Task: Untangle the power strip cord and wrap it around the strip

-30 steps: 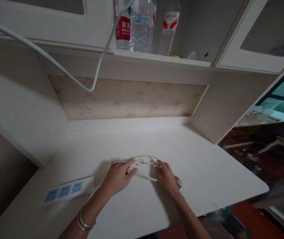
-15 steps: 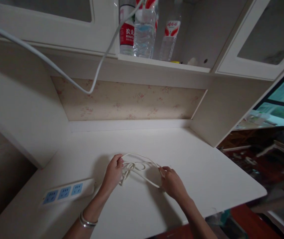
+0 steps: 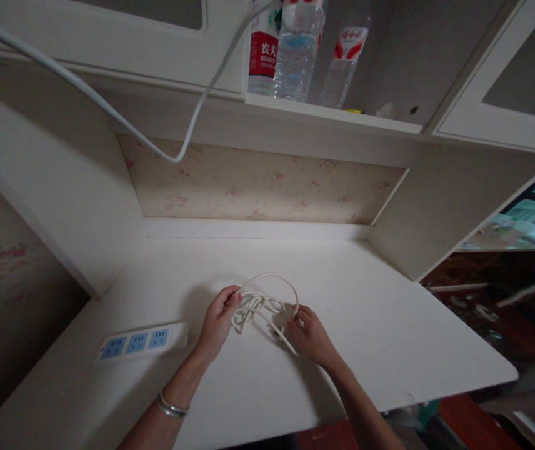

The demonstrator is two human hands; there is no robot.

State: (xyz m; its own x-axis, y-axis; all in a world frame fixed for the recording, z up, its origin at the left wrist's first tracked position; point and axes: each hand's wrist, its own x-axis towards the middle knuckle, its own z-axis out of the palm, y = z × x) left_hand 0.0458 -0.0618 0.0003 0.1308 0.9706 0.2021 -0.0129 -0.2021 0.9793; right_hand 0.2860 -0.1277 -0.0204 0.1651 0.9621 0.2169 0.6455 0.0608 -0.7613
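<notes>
A cream-white cable (image 3: pixel 271 275) lies in loose, tangled loops on the white desk (image 3: pixel 380 337), with one loop arching up between my hands. My left hand (image 3: pixel 219 319) pinches the cable at the left end of that arch, thumb and fingers closed. At the right end, my right hand (image 3: pixel 305 334) is closed on the same cable, its fingertips partly hidden. To the left of my left wrist lies a white power strip (image 3: pixel 143 342) with blue sockets.
A thick white cord (image 3: pixel 174 157) hangs in front of the upper cabinet. Plastic bottles (image 3: pixel 295 62) stand on the open shelf (image 3: pixel 324 111) above the desk. A floral panel (image 3: pixel 258 187) backs the desk. To the right is a cluttered floor (image 3: pixel 474 312).
My right hand has come closer to my left hand, and the cable between them now bows up in a rounder arch. The view has shifted, moving the shelf and power strip rightward.
</notes>
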